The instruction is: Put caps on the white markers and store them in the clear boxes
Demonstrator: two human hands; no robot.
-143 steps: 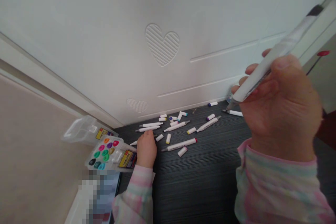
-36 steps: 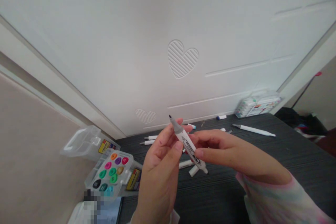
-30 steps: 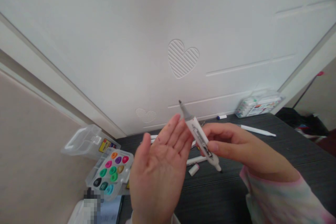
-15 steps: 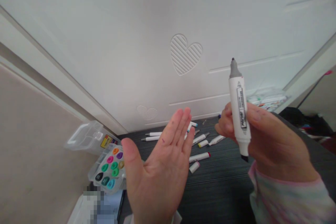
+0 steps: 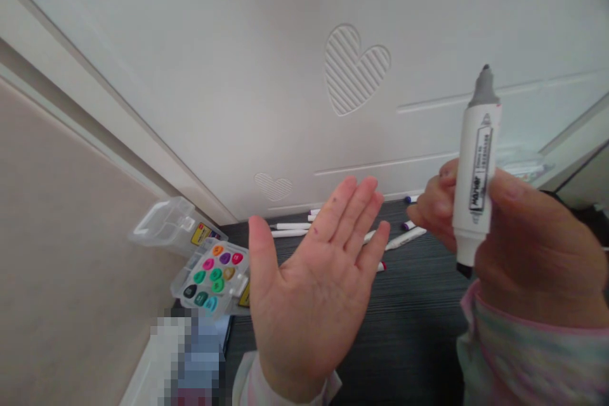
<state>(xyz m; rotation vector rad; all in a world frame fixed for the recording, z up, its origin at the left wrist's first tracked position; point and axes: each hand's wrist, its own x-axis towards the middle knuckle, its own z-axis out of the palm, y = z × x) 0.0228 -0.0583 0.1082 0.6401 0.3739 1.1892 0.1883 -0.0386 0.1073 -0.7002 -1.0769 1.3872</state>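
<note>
okay, right hand point(image 5: 542, 244) pinches uncapped marker point(image 5: 476, 165); left hand point(image 5: 318, 292) spread, empty, specks point(image 5: 315, 231) maybe ink; looks like a hold-up step, next move probably needs nibs point(image 5: 486, 70) kept clear.

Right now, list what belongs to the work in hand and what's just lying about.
In hand:
- uncapped marker, held in the right hand
- left hand, open, palm showing

Apparently just lying about:
- loose markers on the dark tabletop
- filled marker case
- clear plastic container behind it
</note>
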